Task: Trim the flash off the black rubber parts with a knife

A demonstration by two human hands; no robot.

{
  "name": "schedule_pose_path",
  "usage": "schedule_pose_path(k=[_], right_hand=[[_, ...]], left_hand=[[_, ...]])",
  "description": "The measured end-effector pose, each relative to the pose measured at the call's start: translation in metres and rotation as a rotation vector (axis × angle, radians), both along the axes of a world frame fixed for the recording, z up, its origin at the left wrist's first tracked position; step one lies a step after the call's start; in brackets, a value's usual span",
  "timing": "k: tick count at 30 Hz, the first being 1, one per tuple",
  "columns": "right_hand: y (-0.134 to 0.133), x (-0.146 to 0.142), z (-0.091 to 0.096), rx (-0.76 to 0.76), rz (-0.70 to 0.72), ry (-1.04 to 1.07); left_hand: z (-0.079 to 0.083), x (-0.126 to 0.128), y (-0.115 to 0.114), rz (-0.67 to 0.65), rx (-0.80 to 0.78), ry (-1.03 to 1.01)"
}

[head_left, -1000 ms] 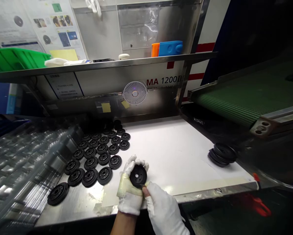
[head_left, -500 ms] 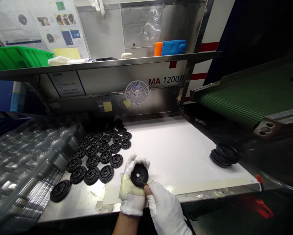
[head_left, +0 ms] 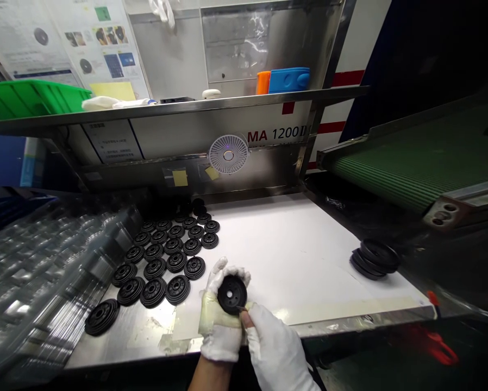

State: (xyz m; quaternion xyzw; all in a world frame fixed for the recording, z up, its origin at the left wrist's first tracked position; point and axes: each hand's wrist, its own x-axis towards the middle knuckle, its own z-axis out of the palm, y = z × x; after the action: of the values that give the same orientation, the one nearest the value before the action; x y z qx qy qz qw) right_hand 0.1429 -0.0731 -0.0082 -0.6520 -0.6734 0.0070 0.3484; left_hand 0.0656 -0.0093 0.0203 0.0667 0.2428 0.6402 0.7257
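My left hand [head_left: 219,320], in a white glove, is closed around a black round disc part [head_left: 231,294] held face up above the near edge of the white work surface [head_left: 301,260]. My right hand [head_left: 274,347], also gloved, pinches a thin small tool whose tip touches the disc's lower rim. To the left of my hands, several identical black discs [head_left: 166,255] lie in rows on the bench. One more black disc [head_left: 101,316] lies apart at the near left.
A small stack of black discs [head_left: 375,258] sits at the right edge of the bench below a green conveyor belt [head_left: 411,163]. Clear plastic trays [head_left: 36,271] lie on the left. A shelf above carries a green bin [head_left: 27,98] and a small fan [head_left: 228,154].
My hands and the disc have stayed nearly in place; the view has shifted slightly. The tool tip remains at the disc's rim.
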Motion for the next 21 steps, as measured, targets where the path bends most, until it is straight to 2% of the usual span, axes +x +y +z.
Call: schedule_pose_path(k=[2,4,9,13,15,18,21], right_hand=[[0.001,0.004,0.002,-0.007,0.014,0.025],[0.001,0.008,0.003,-0.023,0.014,0.054],[0.001,0.008,0.0,-0.011,0.0,0.043],[-0.002,-0.001,0.0,-0.064,0.038,0.077],[-0.004,-0.003,0.003,-0.12,0.094,0.229],[-0.005,0.0,0.007,-0.202,0.186,0.597],[-0.005,0.009,0.01,-0.275,0.191,0.813]], left_hand=[[0.002,-0.004,-0.003,-0.11,-0.015,-0.005],[0.003,-0.006,-0.005,-0.151,-0.021,-0.021],[0.005,-0.001,-0.003,-0.061,-0.028,-0.06],[0.005,-0.001,0.002,-0.013,-0.059,-0.074],[0.003,-0.003,0.003,-0.006,-0.04,-0.076],[-0.001,-0.006,0.002,-0.014,0.005,-0.03],[-0.001,-0.006,0.0,0.009,0.045,0.004]])
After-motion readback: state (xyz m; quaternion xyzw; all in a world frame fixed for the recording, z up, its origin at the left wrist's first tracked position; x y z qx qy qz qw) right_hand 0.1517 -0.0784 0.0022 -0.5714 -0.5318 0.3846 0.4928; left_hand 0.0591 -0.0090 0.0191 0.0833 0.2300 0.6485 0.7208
